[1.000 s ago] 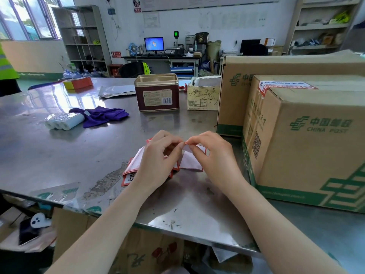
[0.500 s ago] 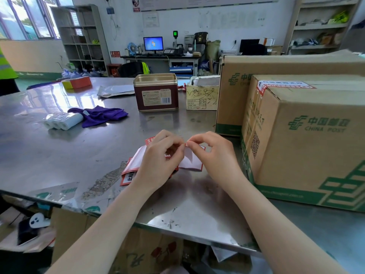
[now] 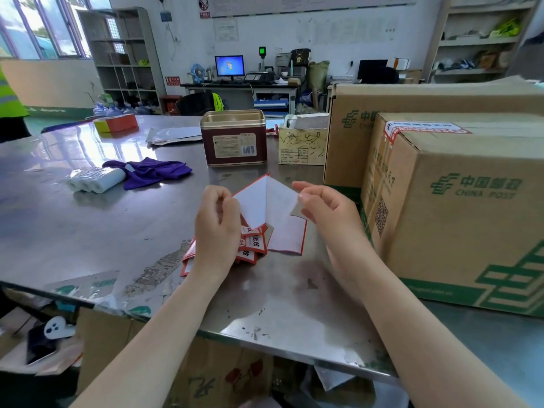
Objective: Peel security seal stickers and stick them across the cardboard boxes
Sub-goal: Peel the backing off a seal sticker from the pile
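Left hand (image 3: pixel 217 228): bare, no glove, no ring or watch that shows.
Right hand (image 3: pixel 326 212): bare too, short plain nails, nothing worn on the fingers.
Left forearm (image 3: pixel 153 328): uncovered right down to the frame's edge, no sleeve or cuff.
Right forearm (image 3: pixel 418 328): likewise uncovered, no sleeve, band or bracelet.

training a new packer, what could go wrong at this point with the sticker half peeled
The sticker is stretched between the left hand and right hand, already creased down its middle; it could fold and stick to itself. The loose pile of stickers lies right under it, so the peeled sheet might sag onto them and catch. The near box already carries a seal; the new one might go on the wrong box.
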A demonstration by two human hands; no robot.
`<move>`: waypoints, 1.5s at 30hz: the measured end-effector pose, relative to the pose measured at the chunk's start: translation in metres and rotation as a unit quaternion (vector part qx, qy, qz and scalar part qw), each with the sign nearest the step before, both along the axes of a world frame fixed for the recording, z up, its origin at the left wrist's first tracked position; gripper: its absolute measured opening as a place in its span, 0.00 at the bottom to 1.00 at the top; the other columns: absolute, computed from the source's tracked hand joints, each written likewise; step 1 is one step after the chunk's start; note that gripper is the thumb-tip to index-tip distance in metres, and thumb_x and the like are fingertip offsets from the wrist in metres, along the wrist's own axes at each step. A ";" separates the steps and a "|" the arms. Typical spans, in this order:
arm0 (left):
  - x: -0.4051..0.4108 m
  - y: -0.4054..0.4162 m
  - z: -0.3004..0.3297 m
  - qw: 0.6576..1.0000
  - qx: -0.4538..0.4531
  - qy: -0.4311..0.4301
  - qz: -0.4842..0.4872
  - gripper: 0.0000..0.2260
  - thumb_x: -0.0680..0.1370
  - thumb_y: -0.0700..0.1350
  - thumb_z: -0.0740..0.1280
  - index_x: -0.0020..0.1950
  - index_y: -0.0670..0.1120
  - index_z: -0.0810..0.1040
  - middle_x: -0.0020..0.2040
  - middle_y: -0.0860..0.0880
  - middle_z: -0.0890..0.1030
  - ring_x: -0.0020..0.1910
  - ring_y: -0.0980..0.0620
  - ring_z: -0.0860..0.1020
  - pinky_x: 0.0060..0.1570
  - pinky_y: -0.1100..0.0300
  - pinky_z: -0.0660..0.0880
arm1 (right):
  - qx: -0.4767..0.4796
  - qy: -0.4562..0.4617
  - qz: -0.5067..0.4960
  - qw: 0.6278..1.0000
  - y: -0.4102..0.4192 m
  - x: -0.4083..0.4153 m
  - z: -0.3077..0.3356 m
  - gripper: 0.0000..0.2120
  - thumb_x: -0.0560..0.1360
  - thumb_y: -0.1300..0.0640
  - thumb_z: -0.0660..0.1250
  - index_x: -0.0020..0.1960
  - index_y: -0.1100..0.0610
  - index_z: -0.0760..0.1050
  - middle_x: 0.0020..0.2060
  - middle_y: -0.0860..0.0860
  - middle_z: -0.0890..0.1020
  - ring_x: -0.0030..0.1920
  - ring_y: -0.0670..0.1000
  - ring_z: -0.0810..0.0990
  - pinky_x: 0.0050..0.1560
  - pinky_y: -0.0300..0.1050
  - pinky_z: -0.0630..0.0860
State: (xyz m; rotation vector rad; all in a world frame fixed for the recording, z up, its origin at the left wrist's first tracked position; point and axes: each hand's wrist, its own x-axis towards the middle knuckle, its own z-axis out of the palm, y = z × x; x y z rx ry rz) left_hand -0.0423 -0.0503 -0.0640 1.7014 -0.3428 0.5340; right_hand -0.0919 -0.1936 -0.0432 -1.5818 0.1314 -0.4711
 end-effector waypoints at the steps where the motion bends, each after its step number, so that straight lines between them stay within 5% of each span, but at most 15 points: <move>1: 0.000 0.000 0.002 1.000 -0.021 0.011 0.017 0.06 0.77 0.46 0.56 0.39 0.50 0.65 0.35 0.51 0.68 0.32 0.58 0.68 0.31 0.63 0.66 | 0.026 0.000 0.000 1.000 -0.001 0.000 0.000 0.08 0.75 0.57 0.63 0.40 0.51 0.78 0.54 0.42 0.81 0.56 0.45 0.77 0.62 0.48 0.72; 4: 0.004 0.004 0.002 0.994 -0.064 0.039 0.077 0.05 0.80 0.43 0.55 0.45 0.46 0.66 0.37 0.51 0.68 0.33 0.61 0.70 0.33 0.68 0.67 | 0.123 -0.005 0.004 0.992 -0.003 0.002 0.003 0.07 0.76 0.60 0.63 0.40 0.53 0.77 0.53 0.45 0.82 0.56 0.48 0.78 0.64 0.49 0.72; 6: 0.008 0.006 0.001 0.992 -0.070 0.044 0.095 0.05 0.80 0.45 0.56 0.48 0.44 0.67 0.38 0.51 0.70 0.35 0.60 0.72 0.36 0.62 0.70 | 0.195 -0.018 0.026 0.980 -0.005 0.001 0.007 0.07 0.76 0.62 0.62 0.40 0.56 0.75 0.52 0.47 0.83 0.56 0.50 0.79 0.64 0.49 0.73; 12: 0.010 0.005 -0.003 0.994 0.003 0.014 0.111 0.03 0.81 0.44 0.58 0.50 0.46 0.65 0.37 0.48 0.75 0.35 0.54 0.75 0.32 0.59 0.70 | 0.342 -0.068 0.154 0.925 -0.010 -0.009 0.013 0.09 0.76 0.63 0.56 0.37 0.58 0.67 0.53 0.55 0.83 0.53 0.50 0.82 0.54 0.44 0.74; 16: 0.010 0.006 -0.007 0.988 0.084 -0.004 0.129 0.02 0.82 0.44 0.54 0.51 0.51 0.62 0.39 0.45 0.76 0.35 0.51 0.76 0.29 0.58 0.71 | 0.355 -0.068 0.140 0.922 -0.011 -0.008 0.013 0.08 0.77 0.60 0.56 0.40 0.57 0.68 0.51 0.54 0.84 0.52 0.50 0.82 0.50 0.43 0.75; 20: 0.009 0.004 -0.004 0.981 0.116 -0.015 0.155 0.09 0.81 0.38 0.53 0.46 0.46 0.71 0.44 0.50 0.74 0.36 0.59 0.71 0.32 0.65 0.68 | 0.362 -0.073 0.075 0.926 -0.011 -0.006 0.013 0.06 0.77 0.60 0.58 0.43 0.59 0.72 0.39 0.52 0.85 0.45 0.50 0.83 0.37 0.41 0.79; 25: 0.013 0.005 -0.007 0.981 0.122 0.000 0.150 0.12 0.79 0.37 0.57 0.47 0.44 0.80 0.49 0.48 0.78 0.44 0.55 0.72 0.41 0.62 0.74 | 0.378 -0.107 0.005 0.919 -0.012 -0.002 0.013 0.08 0.77 0.63 0.59 0.40 0.59 0.72 0.36 0.53 0.79 0.42 0.50 0.84 0.37 0.39 0.79; 29: 0.004 -0.002 -0.005 0.980 0.178 -0.032 0.079 0.18 0.73 0.43 0.55 0.51 0.43 0.83 0.54 0.45 0.81 0.46 0.61 0.69 0.60 0.47 0.70 | 0.315 -0.094 -0.041 0.943 -0.010 -0.002 0.013 0.08 0.77 0.62 0.60 0.40 0.57 0.72 0.38 0.53 0.79 0.43 0.49 0.82 0.46 0.40 0.79; 32: -0.002 -0.004 -0.003 0.983 0.175 -0.042 0.030 0.19 0.73 0.44 0.54 0.53 0.44 0.82 0.45 0.55 0.78 0.47 0.75 0.69 0.64 0.41 0.66 | 0.253 -0.080 -0.055 0.963 -0.008 -0.002 0.009 0.06 0.77 0.60 0.61 0.42 0.55 0.73 0.42 0.55 0.79 0.44 0.49 0.79 0.47 0.39 0.78; 34: -0.004 -0.003 -0.003 0.987 0.154 -0.041 -0.010 0.19 0.73 0.44 0.54 0.54 0.45 0.82 0.44 0.61 0.74 0.49 0.80 0.67 0.67 0.42 0.63 | 0.212 -0.074 -0.068 0.972 -0.008 -0.001 0.007 0.06 0.77 0.58 0.62 0.42 0.53 0.73 0.42 0.54 0.79 0.42 0.48 0.78 0.45 0.40 0.76; 36: -0.002 -0.003 -0.004 0.981 0.187 -0.050 -0.028 0.20 0.73 0.46 0.53 0.56 0.45 0.81 0.48 0.57 0.76 0.50 0.84 0.62 0.70 0.50 0.56 | 0.175 -0.074 -0.077 0.979 -0.008 -0.001 0.005 0.04 0.76 0.57 0.63 0.42 0.51 0.73 0.39 0.50 0.79 0.37 0.43 0.78 0.43 0.38 0.76; 40: 0.004 -0.004 -0.012 0.935 0.342 -0.096 0.009 0.25 0.74 0.57 0.48 0.50 0.50 0.83 0.51 0.51 0.83 0.56 0.53 0.76 0.66 0.56 0.54 | 0.090 -0.071 -0.082 0.990 -0.006 -0.003 0.004 0.02 0.75 0.55 0.65 0.45 0.51 0.73 0.38 0.45 0.77 0.36 0.40 0.77 0.34 0.28 0.73; 45: 0.004 -0.007 -0.013 0.940 0.303 -0.147 0.049 0.18 0.74 0.57 0.57 0.45 0.50 0.84 0.59 0.47 0.78 0.62 0.47 0.71 0.62 0.61 0.56 | -0.003 -0.075 -0.073 0.994 -0.002 -0.002 0.000 0.06 0.73 0.54 0.68 0.43 0.47 0.71 0.41 0.43 0.77 0.45 0.43 0.77 0.44 0.35 0.74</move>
